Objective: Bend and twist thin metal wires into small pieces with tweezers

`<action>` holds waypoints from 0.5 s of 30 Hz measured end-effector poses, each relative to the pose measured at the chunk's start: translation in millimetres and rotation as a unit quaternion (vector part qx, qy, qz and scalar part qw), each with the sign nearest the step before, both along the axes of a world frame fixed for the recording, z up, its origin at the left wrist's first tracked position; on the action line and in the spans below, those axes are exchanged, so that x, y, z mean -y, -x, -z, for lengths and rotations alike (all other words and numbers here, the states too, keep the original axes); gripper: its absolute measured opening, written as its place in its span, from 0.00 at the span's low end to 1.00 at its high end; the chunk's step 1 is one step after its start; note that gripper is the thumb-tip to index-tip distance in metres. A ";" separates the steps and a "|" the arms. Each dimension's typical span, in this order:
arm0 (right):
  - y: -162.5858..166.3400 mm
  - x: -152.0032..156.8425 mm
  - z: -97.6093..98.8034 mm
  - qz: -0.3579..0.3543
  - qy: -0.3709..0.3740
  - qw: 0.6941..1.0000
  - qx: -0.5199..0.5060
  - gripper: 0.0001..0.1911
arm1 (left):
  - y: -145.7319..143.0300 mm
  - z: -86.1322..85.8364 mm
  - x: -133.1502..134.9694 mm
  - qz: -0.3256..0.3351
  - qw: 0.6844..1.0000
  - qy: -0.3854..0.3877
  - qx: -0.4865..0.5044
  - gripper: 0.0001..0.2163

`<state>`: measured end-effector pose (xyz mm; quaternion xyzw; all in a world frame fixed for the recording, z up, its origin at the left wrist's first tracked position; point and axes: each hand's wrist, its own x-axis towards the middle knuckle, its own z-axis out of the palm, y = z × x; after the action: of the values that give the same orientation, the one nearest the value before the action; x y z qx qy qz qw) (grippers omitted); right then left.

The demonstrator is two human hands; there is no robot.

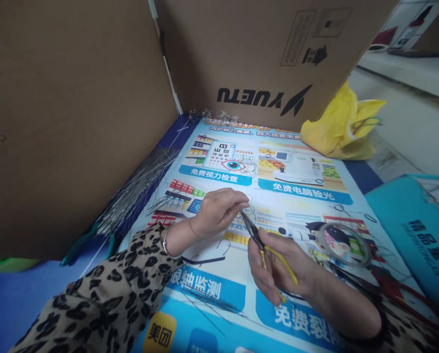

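My right hand is closed around needle-nose pliers with yellow handles. Their dark jaws point up and left, reaching the fingertips of my left hand. Thumb and forefinger of that hand are pinched together on what looks like a thin wire, which shows only faintly beside the jaw tips. Both hands are over a printed poster sheet. Short loose wires lie on the sheet below my hands, and a bent hook of wire is near my left wrist.
Tall cardboard panels stand at the left and back. A bundle of straight wires lies at left. On the right are a roll of clear tape, a yellow bag and a teal box. Small wire pieces sit by the back panel.
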<state>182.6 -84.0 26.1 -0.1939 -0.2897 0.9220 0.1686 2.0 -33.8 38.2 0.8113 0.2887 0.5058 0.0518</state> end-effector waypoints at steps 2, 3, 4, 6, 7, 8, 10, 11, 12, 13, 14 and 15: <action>-0.3 -0.2 -0.7 -0.004 0.000 1.000 0.002 0.25 | -0.4 0.0 0.8 -0.007 1.000 -0.006 -0.001 0.02; -0.3 -0.3 -1.1 -0.009 -0.002 1.000 0.004 0.25 | -0.6 -0.4 1.2 -0.009 1.000 -0.009 -0.003 0.02; -0.3 -0.4 -1.4 -0.012 -0.003 1.000 0.005 0.26 | -0.9 -0.8 1.6 -0.011 1.000 -0.013 -0.005 0.02; 0.3 -0.1 -1.4 -0.016 -0.004 1.000 0.004 0.26 | -1.6 -1.7 2.2 -0.014 1.000 -0.019 -0.005 0.02; 0.7 0.2 -1.1 -0.015 -0.002 1.000 0.000 0.26 | -1.9 -2.1 2.3 -0.013 1.000 -0.022 -0.003 0.02; 1.1 0.6 -0.7 -0.011 0.002 1.000 -0.004 0.26 | -2.1 -2.2 2.3 -0.011 1.000 -0.025 0.000 0.02; 1.8 1.2 0.5 -0.005 0.005 1.000 -0.010 0.25 | -2.2 -1.9 1.9 -0.006 1.000 -0.028 0.003 0.02; 1.9 1.4 1.1 -0.002 0.006 1.000 -0.011 0.24 | -2.2 -1.5 1.6 -0.002 1.000 -0.028 0.004 0.02; 2.0 1.5 1.6 -0.001 0.006 1.000 -0.009 0.24 | -2.1 -1.0 1.3 0.002 1.000 -0.028 0.005 0.02; 1.9 1.5 1.9 -0.002 0.005 1.000 -0.007 0.25 | -1.9 -0.5 1.0 0.005 1.000 -0.027 0.005 0.02; 1.7 1.4 2.2 -0.002 0.005 1.000 -0.005 0.25 | -1.8 0.1 0.7 0.009 1.000 -0.027 0.006 0.02; 1.4 1.2 2.3 -0.003 0.006 1.000 -0.004 0.25 | -1.6 0.6 0.4 0.010 1.000 -0.027 0.006 0.02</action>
<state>181.2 -85.2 23.8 -0.1904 -0.2838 0.9251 0.1655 3.6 -34.2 37.6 0.8120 0.2661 0.5181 0.0370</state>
